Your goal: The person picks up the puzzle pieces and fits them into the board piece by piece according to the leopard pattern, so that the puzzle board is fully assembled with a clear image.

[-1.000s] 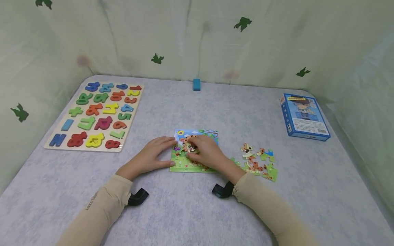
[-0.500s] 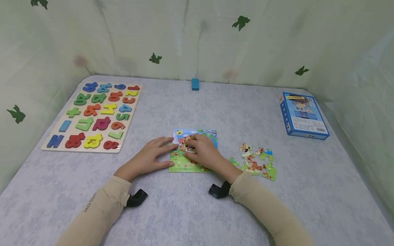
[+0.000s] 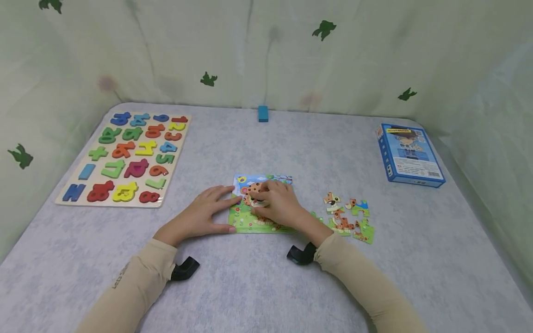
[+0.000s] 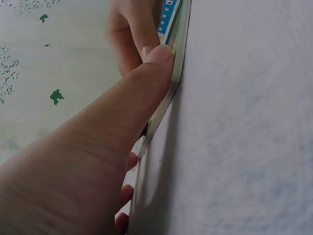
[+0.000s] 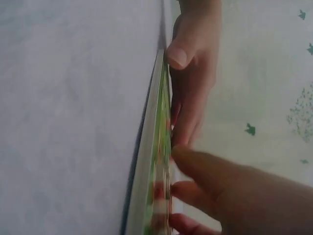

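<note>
One puzzle board [image 3: 249, 227] lies beneath the right fingers [image 3: 263, 196].

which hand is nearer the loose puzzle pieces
Right: the right hand is over the puzzle board, left of the loose pieces; the left hand touches the board's left edge, farther away.

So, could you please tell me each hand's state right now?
Left hand: open, touching the puzzle board.
Right hand: touching it too; whether gripping, cannot tell.
</note>
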The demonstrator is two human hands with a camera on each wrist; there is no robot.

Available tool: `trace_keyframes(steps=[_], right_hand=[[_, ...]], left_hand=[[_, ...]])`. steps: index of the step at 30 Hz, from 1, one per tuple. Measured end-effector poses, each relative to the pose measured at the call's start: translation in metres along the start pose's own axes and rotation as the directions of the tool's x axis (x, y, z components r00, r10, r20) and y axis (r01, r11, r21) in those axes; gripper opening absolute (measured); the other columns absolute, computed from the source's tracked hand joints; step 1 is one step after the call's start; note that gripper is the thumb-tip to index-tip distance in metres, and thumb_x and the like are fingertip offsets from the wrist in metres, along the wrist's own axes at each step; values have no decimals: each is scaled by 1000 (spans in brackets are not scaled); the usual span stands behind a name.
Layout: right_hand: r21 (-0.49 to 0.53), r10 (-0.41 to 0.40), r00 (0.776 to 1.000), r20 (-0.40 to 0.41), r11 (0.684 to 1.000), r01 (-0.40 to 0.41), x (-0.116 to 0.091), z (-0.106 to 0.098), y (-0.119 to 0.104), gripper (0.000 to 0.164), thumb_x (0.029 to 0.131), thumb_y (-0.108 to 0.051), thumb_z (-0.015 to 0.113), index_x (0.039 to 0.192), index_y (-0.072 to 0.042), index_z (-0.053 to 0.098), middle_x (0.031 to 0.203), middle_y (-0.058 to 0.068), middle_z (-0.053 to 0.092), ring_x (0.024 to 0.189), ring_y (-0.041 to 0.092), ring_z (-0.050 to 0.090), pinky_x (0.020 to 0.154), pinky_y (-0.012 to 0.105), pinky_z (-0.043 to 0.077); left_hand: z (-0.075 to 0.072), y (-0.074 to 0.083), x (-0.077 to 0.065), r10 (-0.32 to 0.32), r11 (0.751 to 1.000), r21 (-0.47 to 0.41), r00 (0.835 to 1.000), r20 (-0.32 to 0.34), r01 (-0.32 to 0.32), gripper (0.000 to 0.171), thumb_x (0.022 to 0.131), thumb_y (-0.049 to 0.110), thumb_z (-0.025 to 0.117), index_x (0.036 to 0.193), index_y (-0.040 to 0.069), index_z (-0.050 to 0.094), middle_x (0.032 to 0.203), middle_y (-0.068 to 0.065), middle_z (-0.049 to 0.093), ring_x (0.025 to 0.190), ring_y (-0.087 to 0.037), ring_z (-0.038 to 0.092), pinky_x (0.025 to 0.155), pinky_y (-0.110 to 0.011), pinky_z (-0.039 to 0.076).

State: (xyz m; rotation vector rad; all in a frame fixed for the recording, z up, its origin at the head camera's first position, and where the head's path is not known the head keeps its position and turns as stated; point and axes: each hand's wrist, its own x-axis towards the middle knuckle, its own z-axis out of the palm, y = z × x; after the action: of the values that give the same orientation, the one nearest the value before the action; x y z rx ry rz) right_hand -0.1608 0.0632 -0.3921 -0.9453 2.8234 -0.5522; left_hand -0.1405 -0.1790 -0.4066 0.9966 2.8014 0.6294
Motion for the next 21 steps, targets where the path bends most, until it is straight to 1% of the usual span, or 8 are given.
trace_keyframes(steps=[1, 3, 6, 7, 8, 10, 15, 21], right_hand=[[65, -2, 1000, 22, 998, 0, -1, -1, 3, 47, 85, -42, 58, 129, -25, 51, 114, 0, 46, 103, 17, 41, 91, 45, 27], [231, 3, 999, 54, 973, -16, -5, -5, 10, 50, 87, -39, 58, 132, -23, 47, 122, 2, 43, 111, 18, 39, 95, 46, 27], [471, 36, 999, 40, 881, -51, -15, -15, 19, 51, 87, -32, 59, 133, -17, 45, 129, 2, 41, 119, 20, 38, 97, 44, 30], [524, 50, 999, 21, 850, -54, -19, -19, 22, 51, 87, -30, 60, 133, -15, 45, 130, 2, 40, 119, 21, 38, 96, 43, 33], [556, 61, 998, -4, 830, -48, -24, -23, 25, 51, 87, -28, 61, 133, -14, 45, 130, 2, 41, 118, 21, 40, 94, 42, 35], [579, 70, 995, -69, 815, -17, -34, -31, 32, 51, 86, -26, 62, 131, -11, 45, 130, 1, 42, 118, 22, 40, 95, 42, 34], [553, 114, 976, -188, 833, 9, -65, -47, 53, 54, 83, -23, 65, 131, -11, 44, 131, 4, 43, 117, 23, 40, 95, 45, 32], [544, 245, 957, -155, 830, -125, -99, -50, 82, 58, 83, -25, 65, 133, -9, 42, 132, 8, 41, 118, 28, 39, 93, 50, 33]], left_hand=[[0, 0, 0, -4, 1000, 2, 1000, 2, 4, 76, 75, 61, 59, 137, 23, 40, 143, -7, 27, 130, -31, 19, 102, -50, 16], [-1, 1, -1, -10, 1000, 3, 1000, 5, 10, 79, 73, 63, 59, 138, 23, 39, 143, -7, 26, 130, -31, 19, 102, -50, 16], [0, 1, -1, -20, 1000, 5, 1000, 6, 20, 80, 72, 65, 58, 138, 23, 39, 144, -6, 26, 130, -32, 18, 102, -50, 15], [0, 1, -1, -23, 1000, 6, 1000, 6, 23, 80, 72, 65, 57, 138, 23, 38, 144, -6, 26, 130, -31, 18, 102, -50, 15], [0, 1, 0, -28, 1000, 4, 1000, 6, 28, 80, 72, 66, 57, 138, 24, 38, 144, -5, 25, 130, -31, 18, 102, -50, 15], [1, 0, 0, -36, 999, 5, 999, 9, 36, 81, 72, 67, 56, 138, 24, 38, 145, -4, 25, 131, -31, 17, 102, -50, 15], [2, -1, 1, -49, 999, 9, 999, 16, 49, 81, 72, 69, 54, 138, 25, 38, 145, -4, 24, 131, -30, 16, 103, -50, 14], [2, -1, 1, -53, 999, 8, 998, 18, 53, 81, 71, 69, 55, 138, 25, 38, 145, -3, 24, 131, -31, 16, 103, -50, 13]])
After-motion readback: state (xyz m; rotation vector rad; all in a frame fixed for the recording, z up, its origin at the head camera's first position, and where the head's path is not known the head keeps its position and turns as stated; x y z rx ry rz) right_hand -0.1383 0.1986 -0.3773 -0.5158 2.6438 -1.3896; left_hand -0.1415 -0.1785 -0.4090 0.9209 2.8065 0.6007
